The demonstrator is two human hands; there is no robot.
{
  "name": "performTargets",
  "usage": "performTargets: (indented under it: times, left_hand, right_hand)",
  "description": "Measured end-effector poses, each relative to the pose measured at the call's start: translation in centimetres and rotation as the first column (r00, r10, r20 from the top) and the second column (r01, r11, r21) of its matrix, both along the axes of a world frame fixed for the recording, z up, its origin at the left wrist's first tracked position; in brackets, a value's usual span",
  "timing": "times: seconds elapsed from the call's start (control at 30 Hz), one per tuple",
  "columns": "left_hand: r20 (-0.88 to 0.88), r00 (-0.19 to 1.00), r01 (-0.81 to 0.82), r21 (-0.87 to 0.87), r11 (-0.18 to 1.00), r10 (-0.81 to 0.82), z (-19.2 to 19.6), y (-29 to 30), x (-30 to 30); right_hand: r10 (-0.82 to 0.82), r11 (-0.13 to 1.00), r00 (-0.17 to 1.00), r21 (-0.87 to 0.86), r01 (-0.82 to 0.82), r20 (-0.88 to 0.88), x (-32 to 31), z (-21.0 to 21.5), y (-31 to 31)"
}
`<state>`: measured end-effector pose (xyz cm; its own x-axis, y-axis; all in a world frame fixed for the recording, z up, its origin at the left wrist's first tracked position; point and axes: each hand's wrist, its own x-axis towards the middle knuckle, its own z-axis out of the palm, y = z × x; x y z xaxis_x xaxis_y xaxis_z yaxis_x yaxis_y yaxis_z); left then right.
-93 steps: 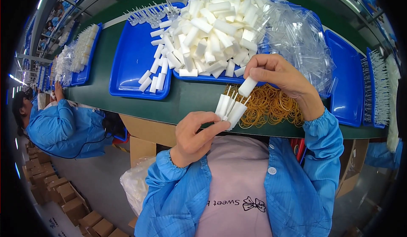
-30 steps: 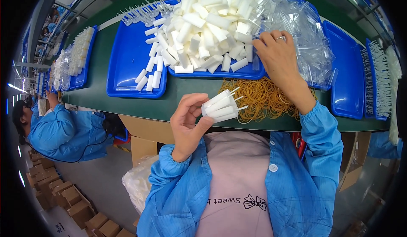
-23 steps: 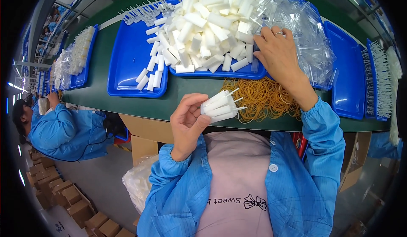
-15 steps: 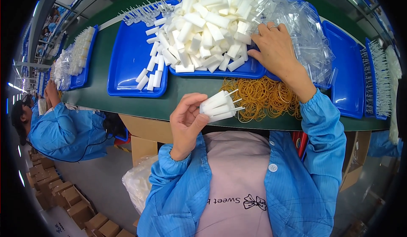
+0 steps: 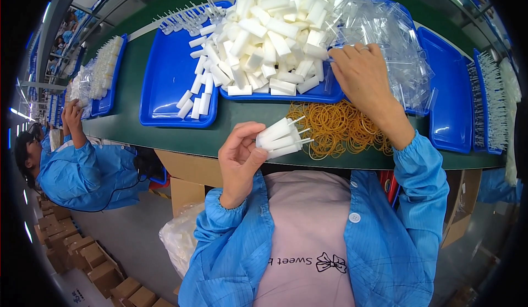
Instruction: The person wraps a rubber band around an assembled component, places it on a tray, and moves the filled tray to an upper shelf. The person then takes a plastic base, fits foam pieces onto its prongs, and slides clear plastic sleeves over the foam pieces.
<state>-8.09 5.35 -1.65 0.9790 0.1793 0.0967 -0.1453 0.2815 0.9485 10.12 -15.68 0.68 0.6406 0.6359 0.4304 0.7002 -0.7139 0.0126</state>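
Gripping a small bundle of white sticks [image 5: 279, 138] between thumb and curled fingers, the left hand [image 5: 240, 161] held it up just in front of the chest, above the near edge of the green worktop [image 5: 132, 101]; thin pale stems stuck out of the bundle's right end, pointing toward the heap of yellow rubber bands [image 5: 341, 128] that lay loose on the worktop just beside it. The right hand [image 5: 363, 79] was stretched forward over those bands, palm down, its fingers resting on the right edge of the big pile of white sticks [image 5: 272, 35], with a ring on one finger; whether those fingers had closed on a piece could not be told. That pile filled a blue tray [image 5: 324, 93], and a few sticks had spilled onto a second blue tray [image 5: 168, 84] to its left. Crumpled clear plastic bags [image 5: 393, 43] lay heaped to the right of the pile, touching the right hand. Farther right sat another blue tray [image 5: 448, 101], and beyond it a row of white bristly pieces [image 5: 489, 98]. At the far left, well apart, a co-worker in a blue coat [image 5: 88, 172] leaned at the same worktop, one hand raised near another tray of white pieces [image 5: 104, 73]. Brown cardboard boxes [image 5: 82, 255] stood on the floor below.
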Motion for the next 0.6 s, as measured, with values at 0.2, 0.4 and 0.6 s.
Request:
performTargets:
  times: [0.2, 0.4, 0.6]
  left_hand:
    - [0.063, 0.998, -0.01, 0.062, 0.998, 0.006, 0.0, -0.3, 0.2]
    - [0.086, 0.996, -0.019, 0.128, 0.992, 0.008, 0.1, -0.7, 0.5]
    - [0.143, 0.989, -0.077, 0.252, 0.965, 0.041, 0.4, -0.9, -0.1]
  right_hand:
    - [0.348, 0.662, 0.759, 0.718, 0.216, -0.55, -2.9, 2.9, -0.9]
    - [0.559, 0.552, 0.56, 0.779, 0.299, -0.611, -6.8, 4.3, -1.3]
    - [0.583, 0.562, 0.55, 0.786, 0.259, -0.598, -7.8, 4.1, -1.8]
